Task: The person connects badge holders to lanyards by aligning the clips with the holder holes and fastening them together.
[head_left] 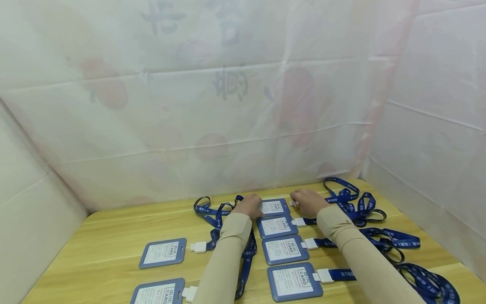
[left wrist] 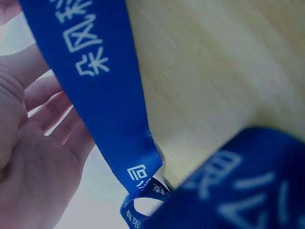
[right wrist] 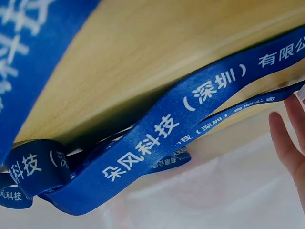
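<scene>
In the head view, my left hand (head_left: 248,206) is at the left end of the farthest blue card holder (head_left: 275,207), which lies flat with its short edge between my thumb and fingers. My right hand (head_left: 306,202) pinches the white clip (head_left: 292,203) at that holder's right end. From this clip a blue lanyard (head_left: 334,199) runs right, under my hand. The left wrist view shows a blue lanyard strap (left wrist: 102,90) crossing in front of my palm; the fingertips are hidden. At the right edge of the right wrist view, my fingertips (right wrist: 281,133) are close to a printed strap (right wrist: 162,124).
Nearer me, several similar card holders (head_left: 285,249) line up in a column, lanyards bunched to their right. Left of my left arm lie two more holders (head_left: 163,253), with tangled lanyards (head_left: 248,253) beside that arm. White sheeting (head_left: 235,164) rises behind the wooden table (head_left: 102,245).
</scene>
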`<state>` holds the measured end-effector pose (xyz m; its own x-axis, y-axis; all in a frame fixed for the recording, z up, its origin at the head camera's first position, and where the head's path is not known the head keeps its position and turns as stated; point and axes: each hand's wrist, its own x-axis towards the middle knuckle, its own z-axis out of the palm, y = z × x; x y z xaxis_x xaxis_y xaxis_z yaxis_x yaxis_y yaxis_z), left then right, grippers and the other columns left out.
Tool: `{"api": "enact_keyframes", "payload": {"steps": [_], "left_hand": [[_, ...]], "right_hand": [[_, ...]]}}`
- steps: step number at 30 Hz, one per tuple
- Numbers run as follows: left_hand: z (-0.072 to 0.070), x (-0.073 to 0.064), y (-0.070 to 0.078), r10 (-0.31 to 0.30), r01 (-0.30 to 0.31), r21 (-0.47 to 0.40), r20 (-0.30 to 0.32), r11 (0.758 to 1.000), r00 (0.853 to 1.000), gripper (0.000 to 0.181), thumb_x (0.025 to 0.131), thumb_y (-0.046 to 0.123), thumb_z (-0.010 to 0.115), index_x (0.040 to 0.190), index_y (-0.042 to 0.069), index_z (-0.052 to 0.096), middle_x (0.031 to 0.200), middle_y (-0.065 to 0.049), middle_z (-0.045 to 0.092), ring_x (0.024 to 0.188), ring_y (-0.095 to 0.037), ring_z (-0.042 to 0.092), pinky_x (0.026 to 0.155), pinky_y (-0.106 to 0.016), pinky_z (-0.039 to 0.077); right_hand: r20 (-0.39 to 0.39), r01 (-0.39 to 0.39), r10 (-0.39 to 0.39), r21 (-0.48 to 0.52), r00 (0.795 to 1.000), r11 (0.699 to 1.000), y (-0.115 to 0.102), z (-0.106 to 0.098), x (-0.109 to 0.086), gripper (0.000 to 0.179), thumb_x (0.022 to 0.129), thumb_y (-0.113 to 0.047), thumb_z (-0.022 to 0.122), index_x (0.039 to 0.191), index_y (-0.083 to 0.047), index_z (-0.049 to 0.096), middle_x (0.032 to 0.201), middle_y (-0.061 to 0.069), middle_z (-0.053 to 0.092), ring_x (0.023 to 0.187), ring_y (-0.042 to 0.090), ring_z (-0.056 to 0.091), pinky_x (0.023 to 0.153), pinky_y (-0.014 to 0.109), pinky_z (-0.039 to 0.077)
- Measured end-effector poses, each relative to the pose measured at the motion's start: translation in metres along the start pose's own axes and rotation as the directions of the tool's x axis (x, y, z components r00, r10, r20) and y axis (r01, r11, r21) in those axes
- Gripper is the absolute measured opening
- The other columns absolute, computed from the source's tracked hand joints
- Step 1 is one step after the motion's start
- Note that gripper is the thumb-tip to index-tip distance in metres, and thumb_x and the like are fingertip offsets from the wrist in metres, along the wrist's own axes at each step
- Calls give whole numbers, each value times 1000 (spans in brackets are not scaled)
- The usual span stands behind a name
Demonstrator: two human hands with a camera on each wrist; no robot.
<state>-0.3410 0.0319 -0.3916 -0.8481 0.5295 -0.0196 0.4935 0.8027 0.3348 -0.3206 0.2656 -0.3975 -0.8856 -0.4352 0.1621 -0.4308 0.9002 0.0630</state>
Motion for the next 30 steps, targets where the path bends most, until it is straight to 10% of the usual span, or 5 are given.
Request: {"api": "enact_keyframes", "payload": {"steps": [8,30], "left_hand": [[3,-3,-2,-36,29,-147,-43,989,998,24,80,10,88,98,2,74,92,-7,66,74,-16,55,67,-30,50],[4,0,2,-67,63,-89,-44,994,997,25,82,15,87,102,5,74,95,-5,69,76,-16,56,71,-31,50]], "right_hand": [[-57,95,-95,3,994,995,2,4,-1,18,83,4,77,95,-7,67,90,8,68,77,23,67,70,38,57],[4,75,-75,-8,997,997,3,-5,-3,22,82,4,80,99,-5,69,93,8,68,83,24,67,76,38,58]]}}
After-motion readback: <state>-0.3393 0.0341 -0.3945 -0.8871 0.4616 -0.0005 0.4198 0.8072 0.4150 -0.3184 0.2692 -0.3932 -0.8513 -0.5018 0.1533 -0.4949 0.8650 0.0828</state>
